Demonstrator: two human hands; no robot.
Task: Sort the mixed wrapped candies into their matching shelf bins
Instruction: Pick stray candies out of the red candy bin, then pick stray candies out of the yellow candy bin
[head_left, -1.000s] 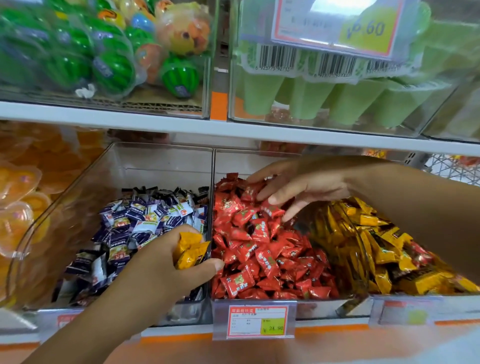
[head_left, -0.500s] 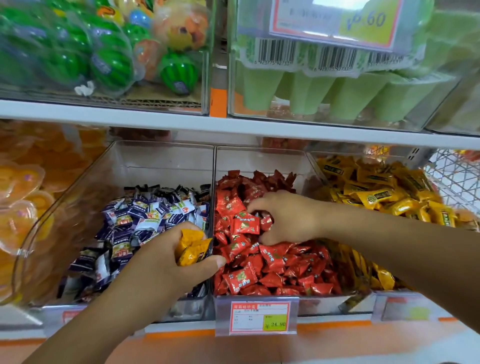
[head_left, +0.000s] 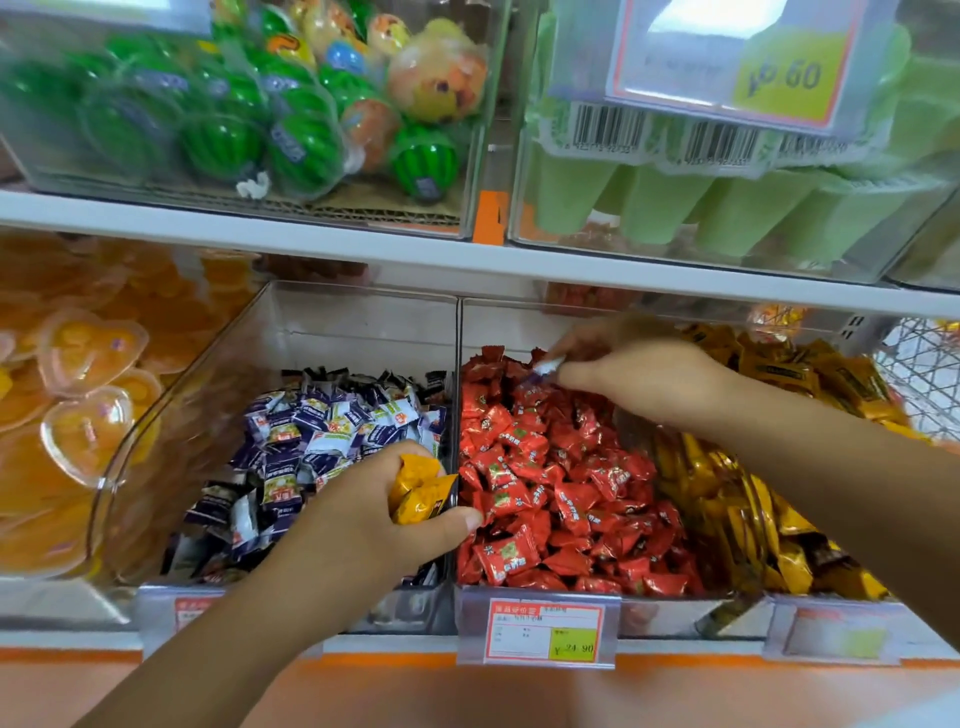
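Observation:
Three clear bins stand side by side on the lower shelf. The left bin (head_left: 332, 322) holds purple and white candies (head_left: 332, 431). Red candies (head_left: 545, 483) fill the middle bin (head_left: 498, 325), and yellow candies (head_left: 727, 493) fill the right one. My left hand (head_left: 363, 519) grips a few yellow candies (head_left: 421, 491) over the divider between the left and middle bins. My right hand (head_left: 639, 374) hovers, blurred, over the back of the red pile and pinches a purple and white candy (head_left: 545, 366).
A price tag (head_left: 540, 631) hangs on the middle bin's front. Orange heart-shaped jelly cups (head_left: 88, 395) lie at the far left. The upper shelf (head_left: 260, 234) carries bins of green watermelon-shaped sweets (head_left: 311, 140) and pale green cups (head_left: 675, 208). A wire basket (head_left: 930, 364) shows at the right.
My right hand has lifted out of the red pile toward the back, now pinching a purple and white candy. My left hand keeps its hold on the yellow candies.

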